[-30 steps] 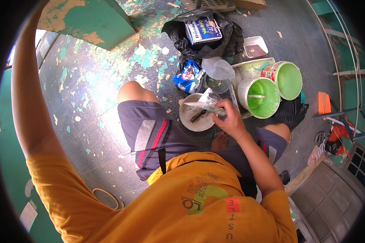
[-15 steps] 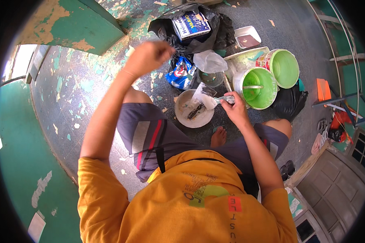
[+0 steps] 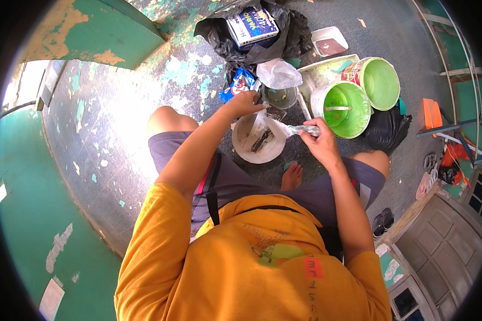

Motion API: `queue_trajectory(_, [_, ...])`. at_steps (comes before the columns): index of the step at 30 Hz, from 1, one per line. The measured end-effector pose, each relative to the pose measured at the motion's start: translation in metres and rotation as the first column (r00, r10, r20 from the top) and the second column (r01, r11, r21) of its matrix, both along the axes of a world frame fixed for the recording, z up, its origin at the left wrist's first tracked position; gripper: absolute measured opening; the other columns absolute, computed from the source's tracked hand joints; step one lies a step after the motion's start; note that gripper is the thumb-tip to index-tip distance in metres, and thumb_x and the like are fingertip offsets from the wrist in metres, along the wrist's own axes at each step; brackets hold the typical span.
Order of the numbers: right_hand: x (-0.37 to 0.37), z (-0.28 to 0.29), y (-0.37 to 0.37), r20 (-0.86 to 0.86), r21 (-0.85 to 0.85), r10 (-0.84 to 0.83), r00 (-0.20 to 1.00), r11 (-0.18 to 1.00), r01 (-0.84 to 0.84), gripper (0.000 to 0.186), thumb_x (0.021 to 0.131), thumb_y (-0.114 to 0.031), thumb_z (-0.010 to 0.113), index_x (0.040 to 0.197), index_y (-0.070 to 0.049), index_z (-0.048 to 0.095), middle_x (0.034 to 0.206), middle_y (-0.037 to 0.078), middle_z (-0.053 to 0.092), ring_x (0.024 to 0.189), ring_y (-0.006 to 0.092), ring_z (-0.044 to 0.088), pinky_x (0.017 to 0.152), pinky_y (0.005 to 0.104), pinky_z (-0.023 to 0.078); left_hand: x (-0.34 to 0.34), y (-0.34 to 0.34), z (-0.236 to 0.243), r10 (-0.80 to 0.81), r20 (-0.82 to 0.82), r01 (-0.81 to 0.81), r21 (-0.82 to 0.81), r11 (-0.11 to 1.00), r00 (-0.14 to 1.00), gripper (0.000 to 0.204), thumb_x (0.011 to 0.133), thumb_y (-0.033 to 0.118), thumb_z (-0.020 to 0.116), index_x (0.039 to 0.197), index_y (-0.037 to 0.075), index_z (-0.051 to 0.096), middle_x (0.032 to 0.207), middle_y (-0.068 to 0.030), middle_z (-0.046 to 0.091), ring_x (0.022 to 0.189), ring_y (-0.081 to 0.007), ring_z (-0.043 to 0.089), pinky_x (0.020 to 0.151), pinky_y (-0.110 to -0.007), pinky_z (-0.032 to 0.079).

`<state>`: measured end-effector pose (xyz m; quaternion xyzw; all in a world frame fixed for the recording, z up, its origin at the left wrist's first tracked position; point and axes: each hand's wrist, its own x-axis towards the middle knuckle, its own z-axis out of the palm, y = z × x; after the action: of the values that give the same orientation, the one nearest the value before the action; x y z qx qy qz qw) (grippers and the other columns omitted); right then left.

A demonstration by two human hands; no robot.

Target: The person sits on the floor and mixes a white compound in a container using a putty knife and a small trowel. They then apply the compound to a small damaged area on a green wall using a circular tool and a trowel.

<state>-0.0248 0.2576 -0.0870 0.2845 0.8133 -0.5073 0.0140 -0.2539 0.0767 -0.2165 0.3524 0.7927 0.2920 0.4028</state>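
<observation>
My right hand (image 3: 319, 140) grips a putty knife (image 3: 304, 130) by its mottled pale handle. The knife's flared, whitish blade points left over a round off-white bowl (image 3: 270, 156). Bent and close together, the fingers of my left hand (image 3: 246, 104) are at the far end of that blade, above the bowl's rim. Whatever they pinch is too small to make out. Inside the bowl lies a dark-handled tool (image 3: 261, 141) among whitish smears.
Beyond the bowl are a blue packet (image 3: 234, 88), a clear plastic bag (image 3: 279, 73) and a black bag (image 3: 293, 33) holding a box (image 3: 251, 27). Two green-lined buckets (image 3: 353, 125) (image 3: 383, 85) and a white tray (image 3: 329, 41) stand to the right. Paint flakes litter the floor.
My left hand has come down and right, from raised above my knee to the blade's end. My right hand stays over the bowl's right side with the putty knife.
</observation>
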Motion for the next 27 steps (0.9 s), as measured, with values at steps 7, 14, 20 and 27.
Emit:
queue_trajectory(7, [0.039, 0.038, 0.018, 0.070, -0.209, -0.154, 0.986, 0.964, 0.165, 0.021, 0.089, -0.008, 0.070, 0.105, -0.001, 0.057, 0.085, 0.008, 0.068, 0.077, 0.0118, 0.066, 0.064, 0.0252, 0.051, 0.017, 0.019, -0.012, 0.169, 0.048, -0.167, -0.058, 0.984, 0.984, 0.043, 0.080, 0.040, 0.078, 0.094, 0.000, 0.068, 0.092, -0.0149, 0.072, 0.087, -0.0272, 0.069, 0.079, -0.039, 0.053])
queue_trajectory(14, [0.064, 0.053, 0.023, 0.110, -0.282, -0.216, 0.970, 0.929, 0.239, 0.017, 0.090, -0.003, 0.066, 0.103, 0.001, 0.056, 0.092, 0.010, 0.066, 0.077, 0.0139, 0.068, 0.063, 0.0258, 0.053, 0.002, -0.011, 0.025, 0.180, 0.462, -0.186, -0.033, 0.982, 0.868, 0.024, 0.088, 0.025, 0.074, 0.090, 0.002, 0.068, 0.081, -0.0059, 0.067, 0.074, -0.0128, 0.064, 0.067, -0.030, 0.053])
queue_trajectory(20, [0.065, 0.059, 0.022, 0.157, -0.346, -0.185, 0.970, 0.910, 0.230, 0.022, 0.092, -0.003, 0.062, 0.113, 0.004, 0.059, 0.095, 0.010, 0.066, 0.077, 0.0136, 0.067, 0.065, 0.0252, 0.052, -0.016, -0.057, 0.064, 0.265, 0.346, -0.276, -0.018, 0.961, 0.900, 0.024, 0.094, 0.016, 0.064, 0.109, -0.002, 0.066, 0.088, -0.0099, 0.069, 0.076, -0.0160, 0.067, 0.069, -0.031, 0.056])
queue_trajectory(27, [0.063, 0.071, 0.022, 0.323, -0.619, -0.045, 0.945, 0.745, 0.247, 0.036, 0.091, -0.006, 0.056, 0.125, 0.006, 0.060, 0.092, 0.011, 0.068, 0.076, 0.0133, 0.064, 0.069, 0.0255, 0.052, -0.040, -0.122, 0.095, 0.434, 0.277, -0.474, 0.095, 0.876, 0.857, 0.026, 0.101, 0.014, 0.054, 0.116, -0.005, 0.062, 0.094, -0.0102, 0.068, 0.081, -0.0160, 0.066, 0.073, -0.031, 0.057])
